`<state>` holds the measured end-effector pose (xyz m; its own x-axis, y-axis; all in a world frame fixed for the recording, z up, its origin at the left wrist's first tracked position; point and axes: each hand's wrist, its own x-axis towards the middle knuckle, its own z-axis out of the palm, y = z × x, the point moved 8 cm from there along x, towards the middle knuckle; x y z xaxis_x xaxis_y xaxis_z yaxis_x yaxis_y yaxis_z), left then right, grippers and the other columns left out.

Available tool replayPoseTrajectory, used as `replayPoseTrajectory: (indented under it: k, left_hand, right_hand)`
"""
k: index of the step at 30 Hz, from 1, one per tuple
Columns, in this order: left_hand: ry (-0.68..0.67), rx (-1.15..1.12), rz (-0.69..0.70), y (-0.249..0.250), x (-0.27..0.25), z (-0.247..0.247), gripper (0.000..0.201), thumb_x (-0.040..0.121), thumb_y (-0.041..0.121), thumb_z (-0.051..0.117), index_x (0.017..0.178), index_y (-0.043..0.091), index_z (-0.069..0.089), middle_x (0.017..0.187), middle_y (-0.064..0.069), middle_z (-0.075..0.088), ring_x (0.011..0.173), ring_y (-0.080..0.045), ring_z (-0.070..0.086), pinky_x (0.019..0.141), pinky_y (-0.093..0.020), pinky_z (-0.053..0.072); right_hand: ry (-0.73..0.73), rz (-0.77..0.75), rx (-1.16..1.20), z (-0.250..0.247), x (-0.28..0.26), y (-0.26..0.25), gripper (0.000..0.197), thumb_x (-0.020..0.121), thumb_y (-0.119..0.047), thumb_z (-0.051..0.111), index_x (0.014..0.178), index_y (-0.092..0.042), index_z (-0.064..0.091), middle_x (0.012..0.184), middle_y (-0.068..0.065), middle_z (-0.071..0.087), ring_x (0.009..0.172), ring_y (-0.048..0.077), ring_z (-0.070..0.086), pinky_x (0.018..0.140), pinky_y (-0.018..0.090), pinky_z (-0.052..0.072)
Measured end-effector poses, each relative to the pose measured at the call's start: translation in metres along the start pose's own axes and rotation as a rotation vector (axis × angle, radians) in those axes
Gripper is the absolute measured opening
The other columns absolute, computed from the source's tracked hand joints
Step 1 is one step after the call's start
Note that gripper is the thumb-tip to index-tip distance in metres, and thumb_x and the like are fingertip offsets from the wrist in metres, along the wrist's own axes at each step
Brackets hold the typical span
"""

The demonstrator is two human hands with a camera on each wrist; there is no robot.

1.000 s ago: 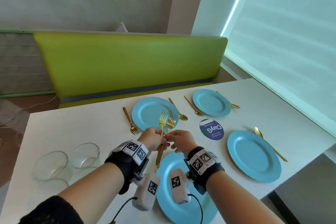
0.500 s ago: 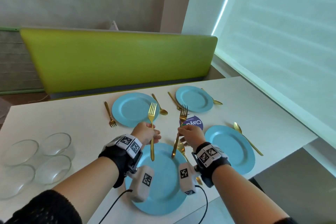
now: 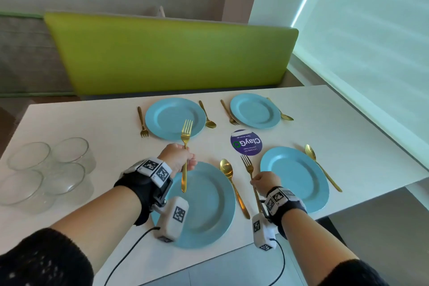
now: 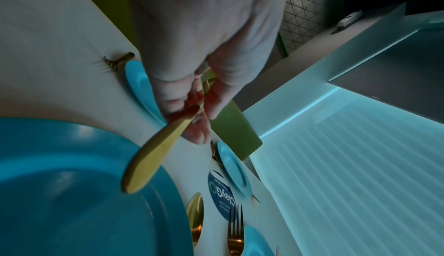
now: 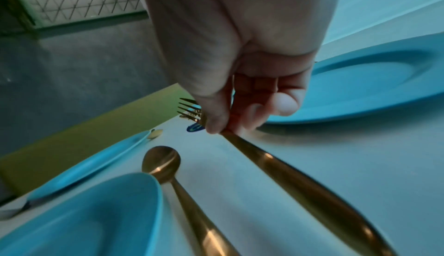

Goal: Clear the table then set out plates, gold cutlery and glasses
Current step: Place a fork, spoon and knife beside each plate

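Observation:
Several blue plates lie on the white table [image 3: 97, 123]. My left hand [image 3: 178, 158] [image 4: 199, 108] pinches a gold fork [image 3: 185, 153] [image 4: 153, 157] upright over the far rim of the near plate [image 3: 204, 204]. My right hand [image 3: 262, 182] [image 5: 245, 115] pinches a second gold fork [image 3: 249, 169] [image 5: 300, 180] low over the table, between a gold spoon [image 3: 232, 183] [image 5: 173, 180] and the right plate [image 3: 294, 176] [image 5: 372, 81]. The two far plates [image 3: 174, 118] [image 3: 255, 110] each have a fork and a spoon beside them. Another spoon [image 3: 322, 169] lies right of the right plate.
Several clear glass bowls [image 3: 46, 169] stand grouped at the table's left. A purple round sticker [image 3: 246, 143] sits mid-table. A green bench back [image 3: 171, 53] runs behind the table; a window blind [image 3: 371, 42] is on the right. The table's right edge is close to the right plate.
The hands, which held both forks together a second ago, have drawn apart. The right one carried its fork to the right and lower, beside the right plate; the left fork stays over the near plate.

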<state>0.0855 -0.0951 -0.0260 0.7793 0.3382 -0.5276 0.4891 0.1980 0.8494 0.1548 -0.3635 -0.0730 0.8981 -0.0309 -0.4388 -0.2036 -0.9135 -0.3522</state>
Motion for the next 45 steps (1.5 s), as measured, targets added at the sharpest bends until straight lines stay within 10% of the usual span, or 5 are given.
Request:
replayPoseTrajectory:
  k: [19, 31, 45]
  left_hand:
    - [0.023, 0.026, -0.017, -0.011, 0.003, 0.021, 0.022, 0.092, -0.005, 0.047, 0.077, 0.011, 0.044, 0.076, -0.007, 0.057, 0.061, -0.016, 0.058, 0.048, -0.02, 0.051]
    - [0.033, 0.044, -0.029, -0.021, 0.002, 0.024, 0.023, 0.09, -0.006, 0.049, 0.076, 0.012, 0.045, 0.073, -0.007, 0.058, 0.044, -0.009, 0.059, 0.044, -0.018, 0.051]
    - [0.039, 0.058, -0.058, -0.035, -0.006, 0.016, 0.019, 0.093, -0.002, 0.047, 0.079, 0.011, 0.047, 0.075, -0.008, 0.058, 0.061, -0.016, 0.058, 0.05, -0.022, 0.051]
  right_hand:
    - [0.108, 0.006, -0.177, 0.006, 0.012, 0.014, 0.029, 0.089, -0.016, 0.043, 0.105, -0.014, 0.068, 0.106, 0.009, 0.068, 0.097, 0.03, 0.064, 0.08, 0.03, 0.051]
    - [0.181, 0.045, -0.123, -0.007, 0.02, 0.028, 0.039, 0.085, -0.035, 0.063, 0.111, -0.01, 0.049, 0.109, 0.012, 0.065, 0.101, 0.03, 0.063, 0.075, 0.032, 0.045]
    - [0.189, 0.026, -0.139, -0.012, 0.016, 0.029, 0.042, 0.087, -0.037, 0.061, 0.115, -0.009, 0.048, 0.114, 0.012, 0.063, 0.104, 0.031, 0.061, 0.08, 0.035, 0.046]
